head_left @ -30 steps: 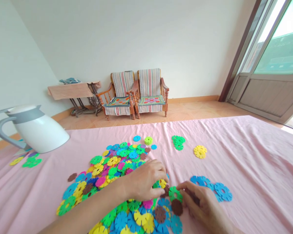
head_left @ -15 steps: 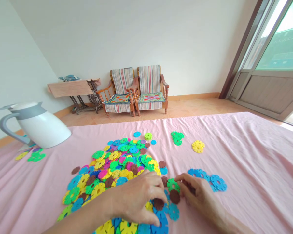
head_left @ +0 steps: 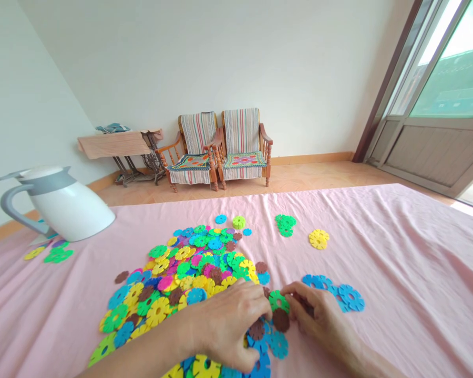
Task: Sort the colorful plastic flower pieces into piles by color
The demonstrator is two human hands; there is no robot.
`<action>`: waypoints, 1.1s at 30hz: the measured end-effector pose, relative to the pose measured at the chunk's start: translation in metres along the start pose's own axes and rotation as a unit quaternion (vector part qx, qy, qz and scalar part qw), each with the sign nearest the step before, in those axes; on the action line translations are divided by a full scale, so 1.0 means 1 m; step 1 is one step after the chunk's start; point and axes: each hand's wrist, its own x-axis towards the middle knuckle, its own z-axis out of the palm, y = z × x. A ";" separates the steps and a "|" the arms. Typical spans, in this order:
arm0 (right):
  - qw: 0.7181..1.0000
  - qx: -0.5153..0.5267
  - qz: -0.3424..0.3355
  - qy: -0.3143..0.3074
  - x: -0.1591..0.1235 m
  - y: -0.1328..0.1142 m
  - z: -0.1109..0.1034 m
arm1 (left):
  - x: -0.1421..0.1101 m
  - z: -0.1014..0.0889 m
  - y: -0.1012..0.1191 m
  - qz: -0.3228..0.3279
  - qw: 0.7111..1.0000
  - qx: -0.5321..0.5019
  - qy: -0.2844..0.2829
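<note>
My left hand (head_left: 236,320) rests over the near right edge of a heap of colourful notched plastic discs (head_left: 197,262). Its fingers curl down, with the thumb apart from them; a brown disc (head_left: 256,331) shows in the gap. To its right, my right hand (head_left: 323,320) pinches the edge of a green notched disc (head_left: 278,301) between thumb and index finger. Just below that lies another brown disc (head_left: 281,319), close to the right fingertips. A light blue disc (head_left: 278,344) lies nearer to me. The left fingertips are partly hidden.
Beyond my right hand lie overlapping blue discs (head_left: 350,297), a yellow group (head_left: 319,239) and a green group (head_left: 286,224). A white and grey jug (head_left: 71,205) stands on the pink tablecloth (head_left: 410,252) at left. Two wooden chairs (head_left: 242,142) are by the wall.
The left fingers and thumb have shifted slightly over the discs. My right hand keeps its pinch at the green disc. The whole view has moved a little.
</note>
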 end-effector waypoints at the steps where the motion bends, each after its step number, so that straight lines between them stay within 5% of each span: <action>1: 1.000 -0.002 0.001 0.002 0.000 0.001 0.000 | 0.000 -0.001 -0.001 -0.012 0.999 -0.029 0.012; 4: 1.000 0.011 0.002 -0.003 0.000 0.001 0.001 | -0.002 -0.010 -0.004 -0.043 0.976 -0.207 0.046; 8: 1.000 0.014 0.003 -0.007 0.000 0.000 0.001 | -0.002 -0.021 -0.009 -0.035 0.876 -0.478 0.055; 12: 1.000 -0.002 0.007 -0.003 -0.001 0.003 0.002 | 0.000 -0.022 -0.014 -0.050 0.823 -0.560 0.088; 17: 0.999 0.007 -0.026 0.047 -0.004 -0.001 0.004 | 0.004 -0.010 -0.020 -0.079 0.853 -0.509 0.088; 22: 0.979 0.035 -0.151 0.130 -0.009 -0.015 0.006 | 0.017 0.007 -0.012 -0.122 0.868 -0.471 0.104; 29: 0.992 -0.006 -0.114 -0.043 -0.016 -0.038 -0.008 | 0.012 0.004 -0.001 -0.170 0.916 -0.251 0.261; 33: 0.966 -0.055 -0.218 -0.124 -0.019 -0.045 0.001 | -0.014 0.005 -0.001 -0.170 0.921 -0.153 0.314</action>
